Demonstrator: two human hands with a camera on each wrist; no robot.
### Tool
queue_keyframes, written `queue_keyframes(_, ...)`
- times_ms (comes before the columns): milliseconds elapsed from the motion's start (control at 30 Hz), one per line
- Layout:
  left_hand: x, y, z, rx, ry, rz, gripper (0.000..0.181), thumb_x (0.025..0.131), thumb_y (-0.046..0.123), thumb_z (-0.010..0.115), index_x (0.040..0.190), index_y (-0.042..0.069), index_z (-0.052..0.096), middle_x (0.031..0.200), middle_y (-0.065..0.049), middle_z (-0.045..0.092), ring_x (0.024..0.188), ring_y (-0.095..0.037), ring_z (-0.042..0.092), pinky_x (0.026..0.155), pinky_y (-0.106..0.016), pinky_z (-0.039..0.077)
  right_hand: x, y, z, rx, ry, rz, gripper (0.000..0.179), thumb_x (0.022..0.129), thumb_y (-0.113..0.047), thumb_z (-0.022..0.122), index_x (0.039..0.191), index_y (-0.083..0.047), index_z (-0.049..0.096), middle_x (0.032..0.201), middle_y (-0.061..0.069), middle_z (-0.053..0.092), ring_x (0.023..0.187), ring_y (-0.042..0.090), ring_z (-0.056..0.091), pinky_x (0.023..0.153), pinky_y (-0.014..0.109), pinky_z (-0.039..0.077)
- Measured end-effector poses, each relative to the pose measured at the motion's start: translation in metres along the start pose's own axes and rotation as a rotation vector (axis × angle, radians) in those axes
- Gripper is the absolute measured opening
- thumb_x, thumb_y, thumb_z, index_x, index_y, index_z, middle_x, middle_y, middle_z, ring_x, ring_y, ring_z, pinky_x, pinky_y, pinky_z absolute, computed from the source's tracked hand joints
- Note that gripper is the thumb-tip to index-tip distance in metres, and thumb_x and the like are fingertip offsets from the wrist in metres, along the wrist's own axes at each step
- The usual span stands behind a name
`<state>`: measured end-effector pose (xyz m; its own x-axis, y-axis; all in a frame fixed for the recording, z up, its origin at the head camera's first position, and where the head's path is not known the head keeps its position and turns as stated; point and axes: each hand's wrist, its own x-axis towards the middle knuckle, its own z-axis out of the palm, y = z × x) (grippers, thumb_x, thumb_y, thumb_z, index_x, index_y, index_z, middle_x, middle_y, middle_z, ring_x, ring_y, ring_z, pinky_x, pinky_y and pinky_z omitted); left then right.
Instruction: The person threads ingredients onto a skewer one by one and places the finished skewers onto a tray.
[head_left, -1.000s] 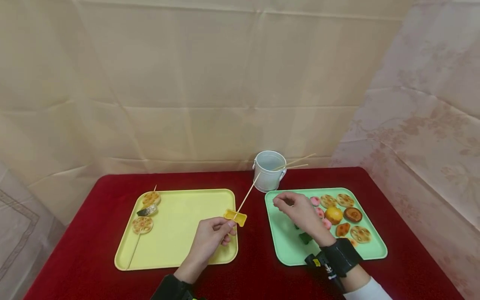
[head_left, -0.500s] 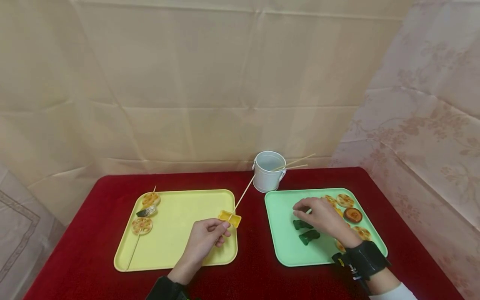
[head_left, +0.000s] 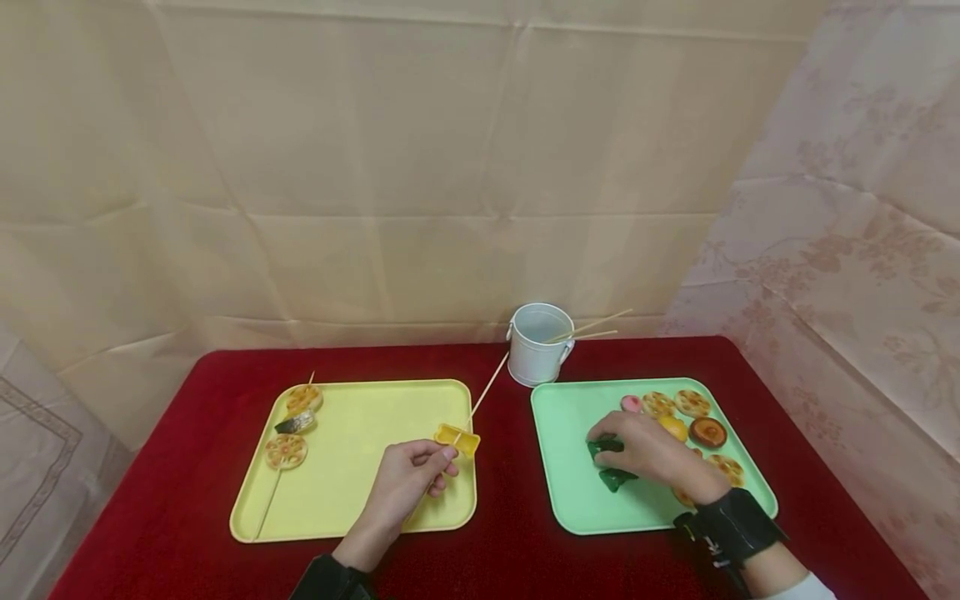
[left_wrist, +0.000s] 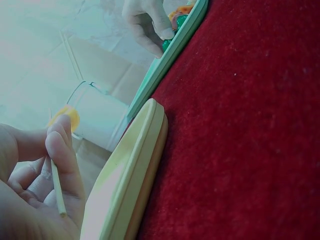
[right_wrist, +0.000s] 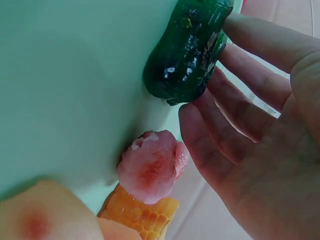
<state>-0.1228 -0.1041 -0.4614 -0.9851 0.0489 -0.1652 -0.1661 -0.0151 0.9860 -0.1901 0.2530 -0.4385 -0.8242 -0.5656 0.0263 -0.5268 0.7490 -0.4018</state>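
Pickup seems in hand: the left hand (head_left: 408, 479) pinches a skewer (left_wrist: 59, 193), the right hand (head_left: 651, 450) grips a green pepper (right_wrist: 186, 57); steady lifting looks needed.

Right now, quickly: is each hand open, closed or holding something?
Left hand: closed, pinching a skewer with a yellow piece.
Right hand: at a green piece; can't tell if it's gripping.

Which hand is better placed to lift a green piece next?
Probably the right hand: its fingers are at a green piece, while the left hand pinches a skewer carrying a yellow piece.
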Motion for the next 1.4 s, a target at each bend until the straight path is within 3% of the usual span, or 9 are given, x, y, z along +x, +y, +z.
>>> queue_keyframes(433, 0.000, -0.001, 0.000, 0.005, 0.004, 0.003, 0.022, 0.098, 0.010, 0.072, 0.099, -0.012, 0.072, 0.075, -0.009, 0.071, 0.057, -0.011, 0.056, 0.054, -0.022, 0.048, 0.004, -0.001, 0.002, -0.005, -0.063, 0.039, 0.024, 0.084, -0.015, 0.085, 0.106, -0.007, 0.077, 0.101, -0.003, 0.066, 0.091, 0.012, 0.057, 0.078, 0.031, 0.052)
queue_keyframes(733, 0.000, 0.000, -0.001, 0.006, -0.006, 0.005, 0.022, 0.098, 0.010, 0.072, 0.099, -0.012, 0.071, 0.075, -0.008, 0.071, 0.058, -0.009, 0.057, 0.054, -0.021, 0.048, 0.006, -0.002, 0.004, 0.000, -0.049, 0.098, 0.024, 0.087, -0.019, 0.084, 0.105, -0.005, 0.076, 0.102, -0.001, 0.067, 0.095, 0.017, 0.061, 0.084, 0.039, 0.054)
queue_keyframes(967, 0.000, 0.000, 0.000, 0.010, -0.009, 0.006, 0.022, 0.097, 0.009, 0.072, 0.098, -0.013, 0.072, 0.074, -0.009, 0.072, 0.058, -0.010, 0.056, 0.054, -0.020, 0.047, 0.012, -0.009, -0.002, 0.057, 0.054, 0.090, 0.029, 0.090, -0.019, 0.081, 0.113, -0.003, 0.074, 0.104, 0.003, 0.075, 0.099, 0.021, 0.070, 0.087, 0.044, 0.055)
queue_keyframes(1200, 0.000, 0.001, 0.002, 0.004, -0.019, 0.002, 0.019, 0.097, 0.007, 0.071, 0.097, -0.012, 0.072, 0.074, -0.008, 0.071, 0.059, -0.009, 0.057, 0.054, -0.019, 0.047, 0.024, -0.024, -0.002, 0.083, 0.238, 0.056, 0.040, 0.093, -0.023, 0.079, 0.127, -0.005, 0.070, 0.102, 0.001, 0.076, 0.093, 0.020, 0.072, 0.076, 0.038, 0.055)
queue_keyframes(1400, -0.001, 0.003, 0.003, 0.000, -0.021, 0.008, 0.022, 0.098, 0.009, 0.071, 0.099, -0.013, 0.071, 0.074, -0.008, 0.072, 0.059, -0.009, 0.057, 0.054, -0.020, 0.048, 0.035, -0.040, -0.001, 0.114, 0.310, 0.034, 0.040, 0.095, -0.028, 0.076, 0.132, -0.012, 0.071, 0.117, 0.003, 0.074, 0.098, 0.022, 0.067, 0.078, 0.039, 0.053)
